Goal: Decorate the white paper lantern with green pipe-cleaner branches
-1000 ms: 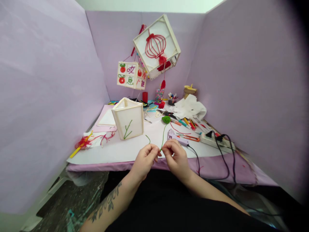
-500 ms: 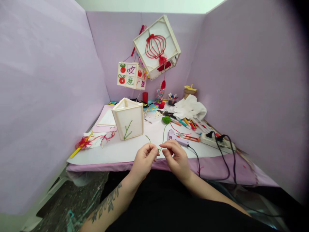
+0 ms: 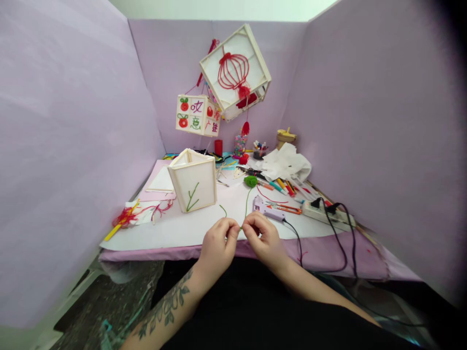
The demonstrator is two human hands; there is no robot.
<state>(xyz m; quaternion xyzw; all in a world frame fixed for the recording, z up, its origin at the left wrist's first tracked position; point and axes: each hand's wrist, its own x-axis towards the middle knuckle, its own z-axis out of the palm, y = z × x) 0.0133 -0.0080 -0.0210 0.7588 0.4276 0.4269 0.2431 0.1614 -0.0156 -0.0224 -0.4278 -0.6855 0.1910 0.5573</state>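
Note:
Both hands meet fingertip to fingertip above the front edge of the table. My left hand point(image 3: 221, 243) pinches a strand of green yarn point(image 3: 248, 201), which runs back to a small green ball point(image 3: 250, 181). My right hand point(image 3: 264, 240) is closed in a pinch on the same strand, close beside the left fingertips. Most of the yarn between the fingers is hidden. A short cut piece of green yarn point(image 3: 223, 210) lies just beyond my left hand. Behind it stands a white three-sided lantern frame point(image 3: 199, 182) with a green branch shape on its front panel.
A glue gun point(image 3: 268, 210) and orange-handled scissors point(image 3: 288, 208) lie to the right, near a power strip point(image 3: 328, 215) with black cords. Red yarn scraps point(image 3: 126, 217) are at left. Decorated lanterns point(image 3: 235, 73) hang at the back. Markers and crumpled white paper point(image 3: 286, 163) lie at back right.
My right thumb and fingers have closed together onto the green yarn and come nearer to the left fingertips. The view has shifted slightly; the table things lie where they were.

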